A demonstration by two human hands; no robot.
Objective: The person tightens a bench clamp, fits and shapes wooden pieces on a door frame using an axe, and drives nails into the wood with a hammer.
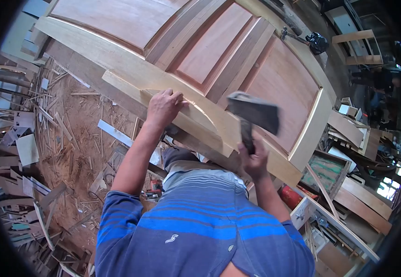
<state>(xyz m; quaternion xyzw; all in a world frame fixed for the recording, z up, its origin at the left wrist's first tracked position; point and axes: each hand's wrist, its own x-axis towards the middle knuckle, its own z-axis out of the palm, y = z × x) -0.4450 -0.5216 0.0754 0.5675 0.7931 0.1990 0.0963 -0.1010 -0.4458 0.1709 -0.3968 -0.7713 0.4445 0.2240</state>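
My left hand [164,108] is closed on the upper edge of a light wooden board [196,123], which has a curved, freshly cut edge. That board lies along the near side of a large panelled wooden door [216,44]. In my right hand [255,161] is the short dark handle of a hatchet [254,112]. Its broad head, slightly blurred, hangs over the door to the right of the board, apart from it. Parts of the board's near side are hidden by my left hand and forearm.
A hammer [295,37] and a black plastic bag [317,42] lie at the door's far edge. Wood scraps and shavings cover the floor [78,134] on the left. Stacked boards [364,201] and a red container [291,196] stand on the right. A person [385,87] is in the background.
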